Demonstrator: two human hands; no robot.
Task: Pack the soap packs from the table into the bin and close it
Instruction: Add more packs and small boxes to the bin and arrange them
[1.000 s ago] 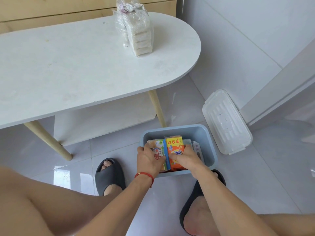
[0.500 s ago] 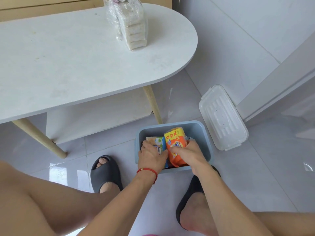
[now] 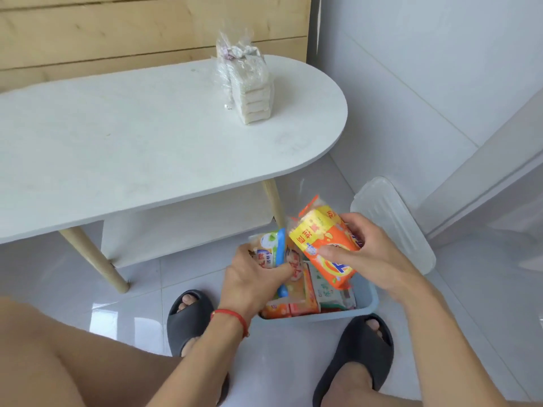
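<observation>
Both hands have risen; right hand [image 3: 379,259] lifts the orange pack [image 3: 326,248] (tilted) above the bin [image 3: 364,309].

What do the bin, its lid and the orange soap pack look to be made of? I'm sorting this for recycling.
The bin looks like matte blue-grey moulded plastic, with a smooth rounded rim. The lid seems translucent whitish plastic: ribbed, and the floor shows faintly through. The orange soap pack looks wrapped in glossy printed film, crinkled at its sealed end; what is inside cannot be seen.
</observation>
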